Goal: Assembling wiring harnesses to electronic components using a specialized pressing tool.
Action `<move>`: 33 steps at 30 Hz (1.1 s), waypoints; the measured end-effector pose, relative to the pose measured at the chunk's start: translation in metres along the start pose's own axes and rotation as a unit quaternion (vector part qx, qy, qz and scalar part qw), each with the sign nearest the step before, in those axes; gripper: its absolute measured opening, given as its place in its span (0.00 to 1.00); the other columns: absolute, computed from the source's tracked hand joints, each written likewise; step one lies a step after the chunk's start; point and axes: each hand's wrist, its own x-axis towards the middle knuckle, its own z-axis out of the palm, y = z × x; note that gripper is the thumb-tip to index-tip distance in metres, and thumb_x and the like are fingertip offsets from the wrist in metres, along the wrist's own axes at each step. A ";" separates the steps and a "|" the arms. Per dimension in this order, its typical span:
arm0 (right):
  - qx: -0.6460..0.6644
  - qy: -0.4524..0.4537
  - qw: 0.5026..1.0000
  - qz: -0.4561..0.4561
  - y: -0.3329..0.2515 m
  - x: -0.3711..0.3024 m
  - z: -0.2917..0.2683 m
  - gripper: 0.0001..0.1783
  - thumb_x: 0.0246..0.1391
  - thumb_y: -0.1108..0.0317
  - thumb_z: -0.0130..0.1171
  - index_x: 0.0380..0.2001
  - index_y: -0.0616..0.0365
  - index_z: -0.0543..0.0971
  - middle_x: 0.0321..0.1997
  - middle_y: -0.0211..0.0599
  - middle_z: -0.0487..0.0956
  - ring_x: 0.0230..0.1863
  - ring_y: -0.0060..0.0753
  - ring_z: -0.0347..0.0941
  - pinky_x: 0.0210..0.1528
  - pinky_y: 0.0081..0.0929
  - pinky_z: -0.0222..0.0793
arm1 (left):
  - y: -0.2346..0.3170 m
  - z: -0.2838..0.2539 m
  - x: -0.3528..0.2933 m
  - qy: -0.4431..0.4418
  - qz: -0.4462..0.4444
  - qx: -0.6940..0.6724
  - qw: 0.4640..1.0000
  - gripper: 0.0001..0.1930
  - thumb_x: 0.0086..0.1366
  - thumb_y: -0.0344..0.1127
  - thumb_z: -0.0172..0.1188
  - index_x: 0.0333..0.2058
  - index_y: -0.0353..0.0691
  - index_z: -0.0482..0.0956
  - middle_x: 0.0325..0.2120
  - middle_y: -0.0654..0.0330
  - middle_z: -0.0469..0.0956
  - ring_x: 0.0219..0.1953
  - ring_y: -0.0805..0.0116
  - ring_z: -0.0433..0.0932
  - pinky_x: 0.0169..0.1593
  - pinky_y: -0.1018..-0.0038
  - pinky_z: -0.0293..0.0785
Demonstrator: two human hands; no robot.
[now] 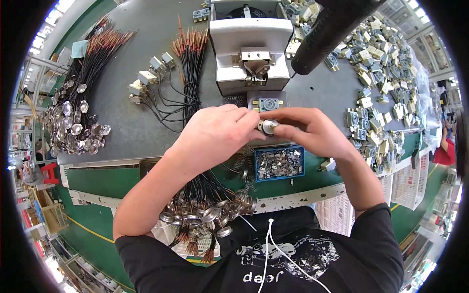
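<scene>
My right hand (317, 131) is closed, with thumb and forefinger pinching a small round silver metal cap (269, 127). Against the cap's left side, my left hand (222, 129) is curled with its fingertips pressed together; what lies under them is hidden. Just beyond the fingers, a grey and cream switch-like part (268, 104) rests on a plate in front of the bench machine (252, 58). Black wires (191, 83) with reddish tips run in a bundle under my left forearm, and round metal caps (207, 214) hang from wires at the table edge.
A blue tray (255, 168) of small metal clips sits just nearer than my hands. Switch-like parts (376, 63) are heaped at the right, below a black cylindrical tool (320, 41). Another wire bundle (97, 58) with metal caps lies far left. Several wired cream blocks (146, 76) stand left of centre.
</scene>
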 end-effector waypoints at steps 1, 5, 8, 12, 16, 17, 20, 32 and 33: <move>-0.049 0.065 0.995 -0.060 0.008 -0.004 0.000 0.20 0.60 0.71 0.66 0.56 0.61 0.80 0.45 0.40 0.85 0.46 0.29 0.80 0.53 0.30 0.74 | 0.001 -0.002 -0.001 -0.021 -0.035 -0.002 0.999 0.14 0.59 0.43 0.70 0.39 0.44 0.79 0.25 0.63 0.74 0.31 0.62 0.79 0.34 0.66 0.76; -0.257 0.213 0.935 -0.124 0.040 -0.006 0.005 0.30 0.53 0.73 0.69 0.61 0.58 0.76 0.56 0.46 0.80 0.53 0.45 0.80 0.56 0.36 0.75 | 0.005 -0.010 -0.004 -0.077 0.030 -0.066 0.994 0.21 0.61 0.41 0.69 0.55 0.55 0.82 0.26 0.62 0.77 0.30 0.61 0.79 0.36 0.64 0.77; -0.318 0.248 0.902 -0.156 0.050 -0.002 0.012 0.36 0.51 0.75 0.69 0.64 0.56 0.72 0.61 0.49 0.76 0.55 0.53 0.78 0.57 0.41 0.75 | 0.004 -0.014 0.001 -0.058 -0.010 -0.107 0.993 0.21 0.61 0.39 0.69 0.54 0.52 0.82 0.29 0.61 0.80 0.32 0.60 0.80 0.37 0.65 0.78; -0.280 0.254 0.914 -0.145 0.039 -0.008 0.001 0.29 0.53 0.78 0.68 0.59 0.58 0.76 0.54 0.46 0.80 0.50 0.43 0.81 0.53 0.34 0.77 | -0.012 -0.011 0.021 0.003 -0.120 -0.163 0.979 0.22 0.60 0.35 0.70 0.54 0.44 0.81 0.32 0.57 0.84 0.32 0.59 0.82 0.39 0.66 0.79; -0.105 0.352 0.870 -0.329 0.011 -0.013 -0.020 0.22 0.65 0.79 0.59 0.61 0.61 0.73 0.54 0.44 0.81 0.46 0.30 0.80 0.46 0.28 0.77 | -0.028 0.019 0.028 -0.047 -0.106 -0.105 0.988 0.18 0.65 0.38 0.66 0.53 0.45 0.80 0.31 0.53 0.84 0.33 0.56 0.84 0.39 0.64 0.78; -0.106 0.353 0.837 -0.404 -0.006 -0.013 -0.032 0.23 0.69 0.78 0.53 0.65 0.62 0.67 0.56 0.50 0.79 0.47 0.34 0.80 0.46 0.30 0.77 | -0.026 0.020 0.033 -0.085 -0.166 -0.157 0.970 0.16 0.67 0.40 0.65 0.52 0.46 0.80 0.31 0.52 0.84 0.35 0.52 0.84 0.39 0.61 0.77; -0.082 0.440 0.734 -0.511 -0.039 -0.010 -0.057 0.27 0.70 0.77 0.49 0.69 0.67 0.59 0.62 0.64 0.74 0.52 0.43 0.79 0.51 0.37 0.77 | -0.027 0.017 0.037 -0.102 -0.160 -0.126 0.974 0.17 0.67 0.40 0.65 0.53 0.48 0.79 0.32 0.52 0.84 0.36 0.51 0.84 0.40 0.61 0.78; 0.084 0.363 0.842 -0.390 -0.100 0.025 -0.024 0.32 0.62 0.70 0.59 0.66 0.66 0.63 0.57 0.51 0.79 0.53 0.39 0.81 0.52 0.41 0.82 | -0.030 0.025 0.027 -0.095 -0.134 -0.093 0.982 0.17 0.69 0.45 0.61 0.55 0.51 0.78 0.36 0.51 0.84 0.41 0.47 0.83 0.44 0.56 0.77; 0.117 0.355 0.818 -0.437 -0.103 0.025 -0.021 0.31 0.63 0.68 0.57 0.66 0.66 0.62 0.55 0.51 0.80 0.53 0.39 0.82 0.52 0.44 0.84 | -0.031 0.025 0.025 -0.095 -0.140 -0.093 0.981 0.17 0.69 0.45 0.61 0.55 0.51 0.78 0.36 0.51 0.84 0.41 0.47 0.83 0.44 0.56 0.77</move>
